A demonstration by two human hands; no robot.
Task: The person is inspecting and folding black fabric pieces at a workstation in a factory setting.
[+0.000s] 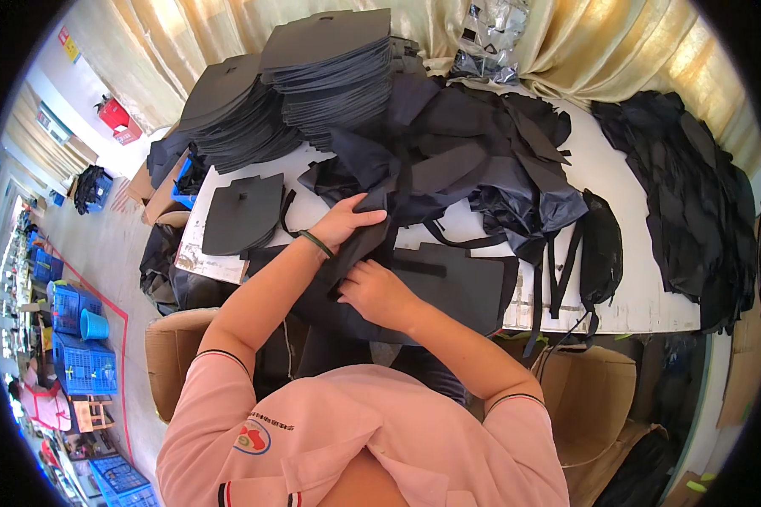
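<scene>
My left hand (347, 224) is closed round a fold of black fabric (367, 243) at the near edge of the table, its thumb lying over the cloth. Lower down, the fingers of my right hand (377, 294) pinch the lower part of the same fabric; their tips are partly hidden. Beside that hand, a flat dark grey panel (465, 296) with a black strip across it lies at the table edge. A crumpled heap of black fabric pieces (457, 152) with straps spreads just beyond my hands.
Tall stacks of dark panels (330, 76) stand at the back left, with a smaller pile (243, 215) nearer. At right are a black mesh pouch (600, 249) and draped black fabric (685, 194). Open cardboard boxes (592, 397) sit below the white table (643, 296).
</scene>
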